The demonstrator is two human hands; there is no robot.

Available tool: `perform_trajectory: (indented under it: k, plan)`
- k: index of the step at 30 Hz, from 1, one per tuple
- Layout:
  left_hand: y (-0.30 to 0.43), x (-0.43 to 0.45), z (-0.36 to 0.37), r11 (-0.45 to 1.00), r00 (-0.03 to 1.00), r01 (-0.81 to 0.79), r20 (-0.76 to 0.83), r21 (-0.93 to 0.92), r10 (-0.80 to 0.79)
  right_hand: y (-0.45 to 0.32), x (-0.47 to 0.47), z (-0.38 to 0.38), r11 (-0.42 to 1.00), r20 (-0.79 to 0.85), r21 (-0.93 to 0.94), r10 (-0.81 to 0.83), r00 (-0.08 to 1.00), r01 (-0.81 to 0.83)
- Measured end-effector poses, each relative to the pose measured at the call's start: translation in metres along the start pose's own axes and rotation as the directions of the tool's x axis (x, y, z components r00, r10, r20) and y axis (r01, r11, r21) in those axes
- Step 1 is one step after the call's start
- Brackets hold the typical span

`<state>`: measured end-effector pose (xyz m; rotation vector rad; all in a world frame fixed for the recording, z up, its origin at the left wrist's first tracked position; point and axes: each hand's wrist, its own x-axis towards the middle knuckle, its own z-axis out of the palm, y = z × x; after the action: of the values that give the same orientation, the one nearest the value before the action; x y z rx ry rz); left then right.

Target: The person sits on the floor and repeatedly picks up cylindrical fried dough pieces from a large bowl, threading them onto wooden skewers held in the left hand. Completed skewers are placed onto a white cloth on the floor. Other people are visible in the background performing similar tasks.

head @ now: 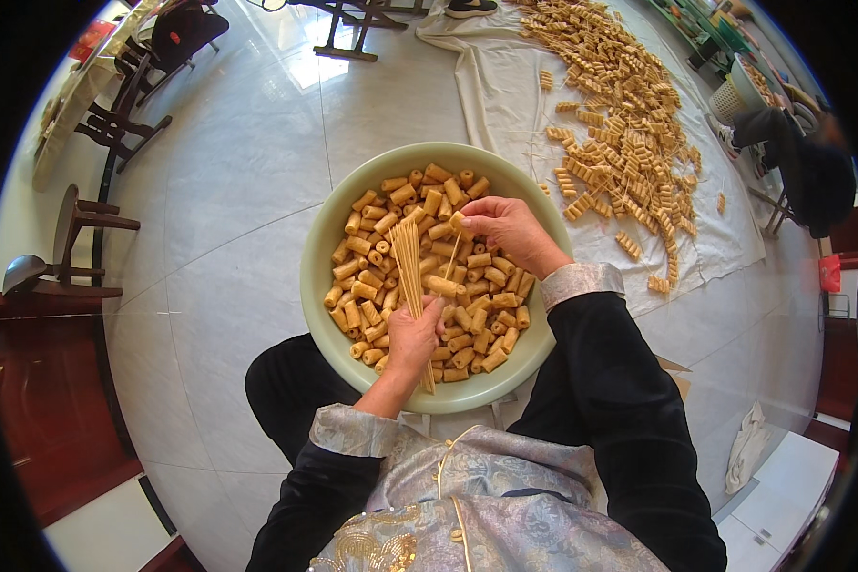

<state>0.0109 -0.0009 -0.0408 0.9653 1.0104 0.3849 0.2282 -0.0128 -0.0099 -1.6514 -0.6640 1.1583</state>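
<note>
My left hand point(413, 334) grips a bundle of thin wooden skewers point(407, 261) over a pale green plastic basin point(313, 286). One single skewer point(454, 252) slants up from beside my left thumb, with a short golden-brown food roll point(445, 286) threaded low on it. Between the thumb and fingers of my right hand point(504, 227) is another food roll point(459, 220), at the upper end of that skewer. Whether the tip has entered it I cannot tell. Many loose food rolls point(361, 289) fill the basin, which sits between my knees.
A white cloth point(500, 93) on the tiled floor bears a large heap of skewered rolls point(629, 136). At the right sits another person point(794, 157), near a white basket point(726, 101). Wooden chairs point(79, 236) stand left, a wooden frame point(350, 32) ahead. A white cabinet point(779, 486) is lower right.
</note>
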Motion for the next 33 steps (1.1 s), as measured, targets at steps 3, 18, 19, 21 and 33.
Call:
perform_trajectory:
  k: [3, 18, 19, 21, 33]
  plan:
    - [0.001, 0.000, 0.001, 1.000, 1.000, -0.005, 0.010, -0.015, 0.005, -0.001, 0.000, 0.000, 1.000, -0.002, -0.003, 0.009, 1.000, -0.009]
    - [0.003, -0.001, 0.002, 0.999, 0.997, 0.029, -0.068, 0.012, -0.029, 0.004, -0.021, 0.023, 0.963, 0.264, -0.089, 0.270, 0.926, -0.256]
    - [0.003, 0.000, 0.001, 1.000, 0.998, 0.000, -0.063, 0.019, 0.002, 0.008, -0.022, 0.028, 0.967, 0.270, -0.042, 0.252, 0.929, -0.250]
    - [0.002, 0.000, -0.002, 1.000, 0.998, -0.007, -0.062, 0.025, 0.009, 0.015, -0.020, 0.030, 0.966, 0.254, 0.018, 0.244, 0.936, -0.257]
    - [0.003, -0.002, 0.002, 0.998, 0.998, 0.026, -0.059, 0.062, -0.022, 0.049, -0.014, 0.008, 0.328, 0.087, -0.930, -0.237, 0.968, 0.164]
